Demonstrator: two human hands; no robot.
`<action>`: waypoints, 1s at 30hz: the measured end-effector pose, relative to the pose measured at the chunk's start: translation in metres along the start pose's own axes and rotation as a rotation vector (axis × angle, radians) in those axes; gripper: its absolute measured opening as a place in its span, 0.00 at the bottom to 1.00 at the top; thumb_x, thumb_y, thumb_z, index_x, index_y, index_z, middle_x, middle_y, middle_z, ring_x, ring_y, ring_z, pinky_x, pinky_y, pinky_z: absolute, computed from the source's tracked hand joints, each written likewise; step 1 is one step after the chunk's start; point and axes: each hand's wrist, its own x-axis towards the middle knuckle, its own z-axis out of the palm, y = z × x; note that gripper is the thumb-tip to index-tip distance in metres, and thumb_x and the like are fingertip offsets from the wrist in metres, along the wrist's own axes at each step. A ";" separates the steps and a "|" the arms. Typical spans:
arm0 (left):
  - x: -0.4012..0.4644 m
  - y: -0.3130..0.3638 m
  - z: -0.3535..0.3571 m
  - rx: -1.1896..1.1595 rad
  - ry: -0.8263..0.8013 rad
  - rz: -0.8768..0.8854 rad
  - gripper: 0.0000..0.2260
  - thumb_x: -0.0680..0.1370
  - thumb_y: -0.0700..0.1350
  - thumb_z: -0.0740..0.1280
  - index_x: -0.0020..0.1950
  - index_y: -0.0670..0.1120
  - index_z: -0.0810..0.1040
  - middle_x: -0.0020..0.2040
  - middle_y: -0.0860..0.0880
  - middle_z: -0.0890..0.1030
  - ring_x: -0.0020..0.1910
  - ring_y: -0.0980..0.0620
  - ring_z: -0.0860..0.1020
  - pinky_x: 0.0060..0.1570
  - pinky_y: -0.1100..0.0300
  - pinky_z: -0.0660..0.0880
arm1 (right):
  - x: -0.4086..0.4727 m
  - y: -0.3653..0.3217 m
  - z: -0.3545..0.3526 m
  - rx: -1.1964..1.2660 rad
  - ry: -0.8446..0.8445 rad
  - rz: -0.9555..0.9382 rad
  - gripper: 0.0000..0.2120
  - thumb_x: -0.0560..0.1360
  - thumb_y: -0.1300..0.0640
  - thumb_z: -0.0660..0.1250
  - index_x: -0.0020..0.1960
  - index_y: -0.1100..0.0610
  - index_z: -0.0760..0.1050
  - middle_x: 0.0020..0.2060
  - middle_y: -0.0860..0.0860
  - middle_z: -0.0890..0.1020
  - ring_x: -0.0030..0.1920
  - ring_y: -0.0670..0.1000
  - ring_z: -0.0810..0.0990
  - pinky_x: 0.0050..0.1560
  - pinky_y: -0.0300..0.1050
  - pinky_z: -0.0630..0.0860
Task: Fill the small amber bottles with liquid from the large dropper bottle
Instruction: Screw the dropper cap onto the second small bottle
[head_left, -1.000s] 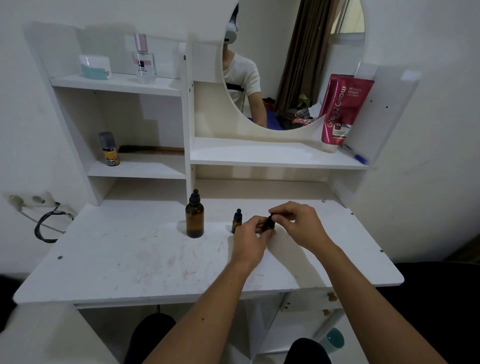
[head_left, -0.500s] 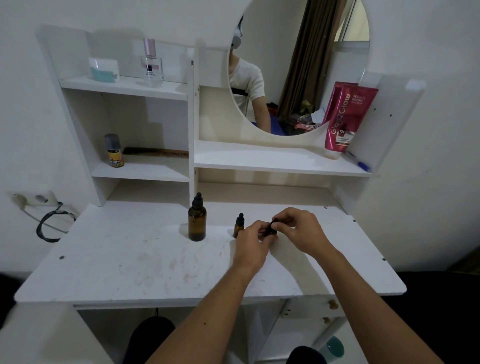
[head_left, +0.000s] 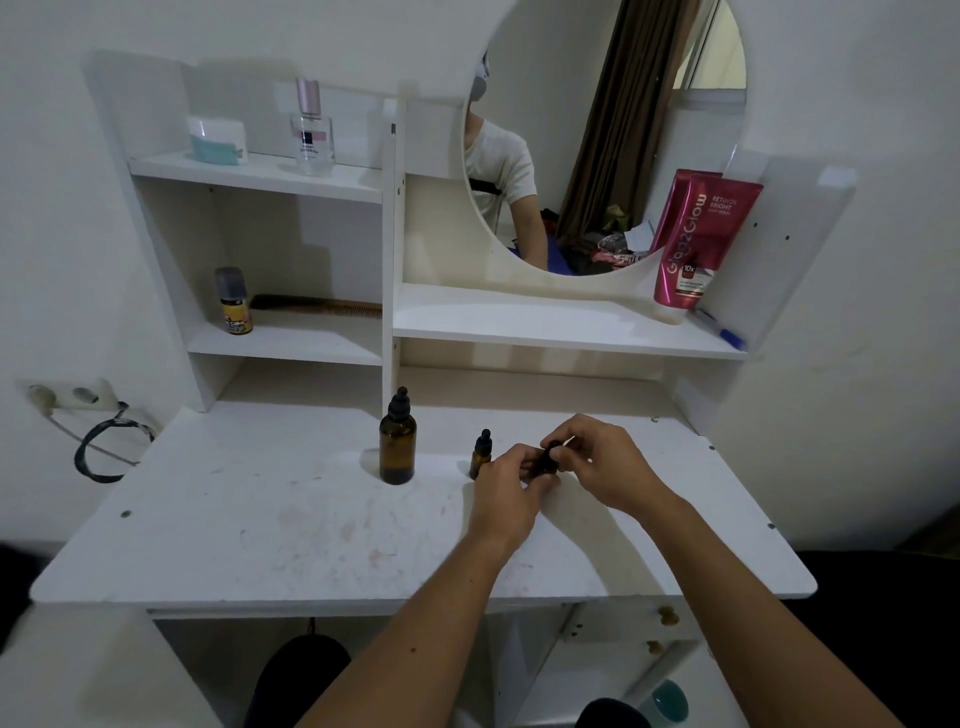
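Note:
The large amber dropper bottle (head_left: 397, 446) stands upright with its black cap on, near the middle of the white tabletop (head_left: 260, 519). To its right stands a small amber bottle (head_left: 480, 456) with a black dropper cap. A second small amber bottle (head_left: 548, 462) is held between both hands and mostly hidden by fingers. My left hand (head_left: 506, 493) grips its body from below. My right hand (head_left: 605, 465) pinches its black cap from above.
Shelves behind hold a jar (head_left: 215, 139), a perfume bottle (head_left: 310, 130), a small yellow-labelled bottle (head_left: 234, 304), a comb (head_left: 317, 304), a pink tube (head_left: 698, 241) and a pen (head_left: 719, 330). A round mirror (head_left: 602, 130) hangs above. A wall socket with cable (head_left: 72, 397) sits left.
Both hands stay on the second small bottle with only slight finger shifts at its cap. The camera has tilted a little, so the whole scene sits lower in view.

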 end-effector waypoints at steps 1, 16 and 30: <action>0.000 0.000 0.000 0.000 -0.001 0.003 0.10 0.78 0.42 0.74 0.59 0.47 0.82 0.50 0.56 0.85 0.52 0.60 0.82 0.58 0.62 0.79 | -0.001 0.001 0.001 0.004 0.008 -0.004 0.07 0.80 0.63 0.70 0.52 0.54 0.84 0.48 0.47 0.86 0.44 0.45 0.86 0.52 0.43 0.82; 0.000 -0.002 0.001 -0.003 -0.011 0.011 0.08 0.78 0.42 0.74 0.55 0.51 0.82 0.48 0.57 0.85 0.51 0.60 0.82 0.57 0.59 0.80 | -0.003 0.010 0.010 -0.061 0.081 -0.040 0.01 0.79 0.58 0.74 0.51 0.53 0.83 0.43 0.41 0.84 0.45 0.36 0.82 0.44 0.27 0.74; -0.019 0.017 -0.009 0.089 -0.002 0.039 0.14 0.80 0.44 0.72 0.65 0.47 0.80 0.57 0.54 0.84 0.57 0.59 0.81 0.63 0.59 0.78 | -0.014 -0.005 0.014 -0.091 0.127 0.012 0.09 0.80 0.53 0.72 0.59 0.53 0.83 0.47 0.46 0.82 0.44 0.42 0.82 0.50 0.34 0.78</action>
